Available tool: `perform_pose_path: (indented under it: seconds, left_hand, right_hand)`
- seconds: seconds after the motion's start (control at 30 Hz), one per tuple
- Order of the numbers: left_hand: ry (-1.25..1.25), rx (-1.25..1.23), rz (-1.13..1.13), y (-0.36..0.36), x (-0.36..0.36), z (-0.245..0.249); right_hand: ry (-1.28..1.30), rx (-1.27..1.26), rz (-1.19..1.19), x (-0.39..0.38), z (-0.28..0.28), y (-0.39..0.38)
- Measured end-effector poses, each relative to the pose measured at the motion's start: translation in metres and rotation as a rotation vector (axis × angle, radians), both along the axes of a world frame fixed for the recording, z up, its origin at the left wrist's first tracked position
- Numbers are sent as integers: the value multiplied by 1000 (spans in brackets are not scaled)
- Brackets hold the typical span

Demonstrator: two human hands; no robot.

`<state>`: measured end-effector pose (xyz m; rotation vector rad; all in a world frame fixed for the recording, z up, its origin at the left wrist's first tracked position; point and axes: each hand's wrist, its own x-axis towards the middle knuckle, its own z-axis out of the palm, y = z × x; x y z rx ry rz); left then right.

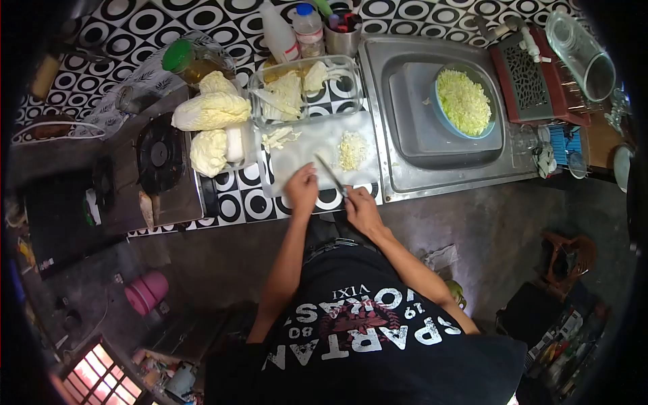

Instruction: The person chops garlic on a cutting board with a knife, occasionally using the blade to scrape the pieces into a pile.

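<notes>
My right hand point(362, 208) is wrapped round the handle of a knife point(329, 173), whose blade points up and left over the translucent cutting board point(287, 177). Near the blade tip, my left hand point(302, 190) is at the board's front edge with its fingers curled; what they hold, if anything, is too small to tell. Finely chopped cabbage point(352, 150) lies in a heap on the right of the board. Some cabbage strips point(279, 138) rest at its upper left.
Whole cabbages point(211, 111) sit left of the board, by the stove point(160, 155). Behind it is a clear container point(307, 91) with leaves. Bottles point(279, 34) stand farther back. A bowl of shredded cabbage point(464, 101) sits over the sink point(432, 172). A dish rack point(533, 84) is at right.
</notes>
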<state>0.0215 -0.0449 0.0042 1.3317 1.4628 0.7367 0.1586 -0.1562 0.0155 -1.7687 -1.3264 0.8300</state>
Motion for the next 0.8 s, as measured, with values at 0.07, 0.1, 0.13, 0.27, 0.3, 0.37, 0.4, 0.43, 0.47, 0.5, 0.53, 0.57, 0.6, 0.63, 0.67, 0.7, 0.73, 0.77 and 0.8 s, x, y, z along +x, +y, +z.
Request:
perform_pose_path:
  seconds: [0.07,0.1,0.13,0.27,0.3,0.37,0.4,0.43,0.47,0.5,0.53,0.57,0.6,0.63,0.67,0.7,0.73,0.77,0.8]
  left_hand:
    - [-93,197,94,-9,-27,-13]
    - [99,193,89,-12,-38,4]
    - [238,112,125,-17,-49,10]
    - [382,115,196,-53,-81,17]
    - [371,65,218,-62,-82,18]
    - [359,14,240,-73,-78,14]
    - [312,-2,260,-76,-70,14]
    - [267,-18,283,-79,-64,16]
    - [308,-15,286,-81,-57,16]
    - [307,-7,297,-80,-54,17]
    - [340,-23,234,-79,-50,19]
    - [370,-37,174,-76,-45,19]
    - [370,-34,187,-75,-41,20]
    - [346,22,181,-73,-38,21]
    - [321,82,172,-70,-37,22]
    - [316,89,182,-67,-35,24]
    - [328,58,189,-63,-35,26]
    - [343,24,195,-61,-34,27]
    - [343,27,205,-59,-33,24]
  right_hand:
    - [-20,-80,126,-1,3,5]
    - [-43,-127,190,-1,3,9]
    - [-103,-174,249,1,4,14]
    - [-77,-285,237,13,9,29]
    - [-72,-281,235,17,6,32]
    - [-160,-209,122,26,1,33]
    - [-138,-210,107,32,3,35]
    - [-135,-205,112,34,1,34]
    - [-128,-171,100,36,-3,33]
    - [-120,-134,90,37,-2,35]
    - [-123,-123,100,37,0,37]
    - [-108,-81,109,39,2,38]
    - [-87,-47,120,38,5,38]
    - [-84,-43,131,36,8,36]
    - [-53,-13,145,35,10,37]
    - [-28,19,159,36,12,40]
    - [-34,30,170,38,12,41]
    - [-15,31,173,38,12,40]
    - [9,30,175,37,12,40]
